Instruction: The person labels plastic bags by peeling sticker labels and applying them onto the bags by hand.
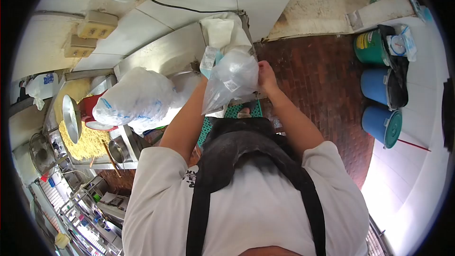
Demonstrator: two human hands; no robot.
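Note:
A clear plastic bag (232, 78) with a small printed label is held up in front of me. Its upper part looks puffed out, and the lower corner hangs toward my apron. My right hand (268, 77) is closed at the bag's right edge, fingers curled against the plastic. On the other side, my left forearm (185, 116) reaches up behind the bag, which hides the fingers of that hand. Just above the left wrist is a small clear packet with a light-blue part (207, 61). Behind the bag lies a whitish sack (227, 31).
Large bundled plastic bags (137, 97) sit left of my arm. Beyond them, a heap of yellow shreds (87, 140) lies with a metal bowl (72, 118). Lidded bins, including a blue bin (374, 85), line the right wall beside the red-brown tiled floor (322, 95).

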